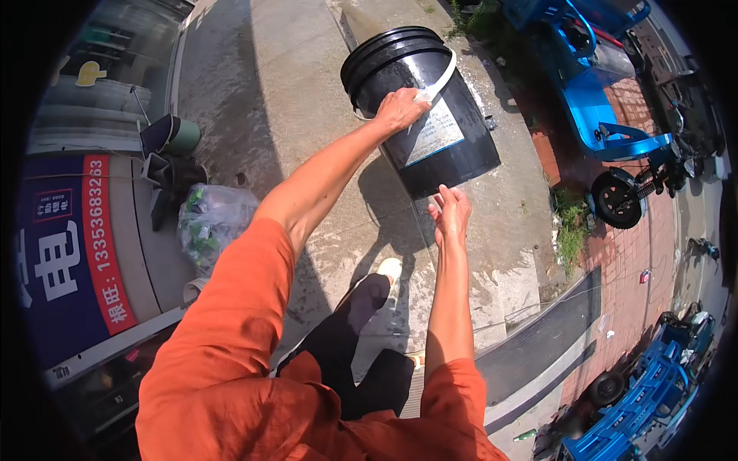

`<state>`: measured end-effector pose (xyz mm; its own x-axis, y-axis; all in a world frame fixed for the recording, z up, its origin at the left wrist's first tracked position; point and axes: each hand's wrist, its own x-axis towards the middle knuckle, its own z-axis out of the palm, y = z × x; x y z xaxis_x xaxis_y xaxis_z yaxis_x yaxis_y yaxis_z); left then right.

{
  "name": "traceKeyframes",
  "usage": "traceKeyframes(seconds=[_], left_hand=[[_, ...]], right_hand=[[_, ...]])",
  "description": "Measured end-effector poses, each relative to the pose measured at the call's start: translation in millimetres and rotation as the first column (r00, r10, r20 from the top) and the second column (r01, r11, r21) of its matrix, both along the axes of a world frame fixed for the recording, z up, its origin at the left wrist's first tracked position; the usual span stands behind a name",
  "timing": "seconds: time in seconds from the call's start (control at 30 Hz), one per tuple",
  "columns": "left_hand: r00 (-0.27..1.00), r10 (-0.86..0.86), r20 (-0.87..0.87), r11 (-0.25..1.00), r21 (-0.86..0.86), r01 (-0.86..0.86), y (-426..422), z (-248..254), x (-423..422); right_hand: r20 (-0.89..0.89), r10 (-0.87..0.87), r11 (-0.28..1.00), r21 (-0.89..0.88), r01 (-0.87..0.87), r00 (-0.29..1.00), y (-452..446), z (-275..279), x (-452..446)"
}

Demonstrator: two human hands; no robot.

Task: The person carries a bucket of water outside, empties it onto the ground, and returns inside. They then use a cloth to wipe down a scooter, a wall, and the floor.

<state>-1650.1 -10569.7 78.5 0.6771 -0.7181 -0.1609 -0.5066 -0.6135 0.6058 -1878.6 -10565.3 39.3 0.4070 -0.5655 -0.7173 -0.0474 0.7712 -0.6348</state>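
A large black plastic bucket (pixel 377 91) with a ridged rim and a pale printed label (pixel 435 132) hangs tilted in front of me. Its rim points away, and its base is toward me. My left hand (pixel 401 110) is closed around the white bail handle (pixel 443 80) at the bucket's side. Close below the base, my right hand (pixel 450 212) has its fingers apart and slightly bent, holding nothing. Whether its fingertips touch the bucket I cannot tell. The inside of the bucket is hidden.
Wet patches mark the concrete (pixel 307 46) around my feet. At left are a shop sign (pixel 61 253), a filled clear plastic bag (pixel 217 223) and a green bucket (pixel 183 136). Blue cargo tricycles (pixel 588 115) stand at right, beyond a weedy strip. A dark ramp (pixel 538 338) lies at lower right.
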Motion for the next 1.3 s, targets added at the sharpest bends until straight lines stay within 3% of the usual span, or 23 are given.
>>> traceKeyframes(seconds=[0.23, 0.33, 0.37, 0.43, 0.53, 0.6, 0.67, 0.73, 0.83, 0.93, 1.03, 1.13, 1.2, 1.3], left_hand=[[0.938, -0.203, -0.28, 0.961, 0.126, 0.245, 43, -59, -176], [0.864, -0.231, -0.448, 0.914, 0.203, 0.35, 68, -55, -266], [0.845, -0.248, -0.475, 0.883, 0.248, 0.399, 75, -58, -293], [0.783, -0.288, -0.551, 0.824, 0.274, 0.495, 84, -43, -343], [0.745, -0.407, -0.528, 0.787, 0.212, 0.58, 102, -34, -407], [0.754, -0.381, -0.535, 0.792, 0.233, 0.565, 101, -19, -432], [0.807, -0.39, -0.443, 0.817, 0.238, 0.526, 98, -5, -442], [0.874, -0.37, -0.314, 0.876, 0.194, 0.441, 101, 8, -442], [0.937, -0.292, -0.19, 0.931, 0.17, 0.324, 105, 66, -450], [0.942, -0.265, -0.208, 0.954, 0.083, 0.287, 112, 96, -471], [0.889, -0.294, -0.351, 0.95, -0.005, 0.312, 106, 132, -473], [0.901, -0.328, -0.284, 0.942, -0.02, 0.336, 88, 148, -447], [0.825, -0.19, -0.533, 0.978, -0.027, 0.208, 74, 156, -431], [0.616, -0.117, -0.779, 0.968, 0.05, 0.247, 78, 132, -445]], right_hand=[[-0.301, -0.219, 0.955, 0.127, 0.267, 0.928, 75, -33, -166], [-0.432, -0.188, 0.912, 0.257, 0.32, 0.882, 126, -71, -286], [-0.539, -0.225, 0.862, 0.278, 0.424, 0.811, 138, -62, -312], [-0.588, -0.245, 0.782, 0.349, 0.516, 0.771, 167, -60, -379], [-0.704, -0.3, 0.721, 0.274, 0.636, 0.644, 203, -55, -451], [-0.74, -0.289, 0.699, 0.269, 0.662, 0.607, 209, -46, -474], [-0.576, -0.264, 0.766, 0.362, 0.531, 0.774, 208, -41, -490], [-0.464, -0.265, 0.792, 0.395, 0.466, 0.845, 194, -22, -482], [-0.248, -0.273, 0.919, 0.218, 0.328, 0.93, 178, 13, -464], [-0.177, -0.283, 0.947, 0.102, 0.303, 0.943, 167, 50, -457], [-0.166, -0.273, 0.955, 0.072, 0.288, 0.948, 161, 65, -478], [-0.282, -0.279, 0.951, 0.049, 0.305, 0.918, 169, 27, -518], [-0.421, -0.29, 0.944, 0.022, 0.329, 0.859, 185, 14, -553], [-0.603, -0.273, 0.925, 0.049, 0.376, 0.75, 237, 15, -618]])
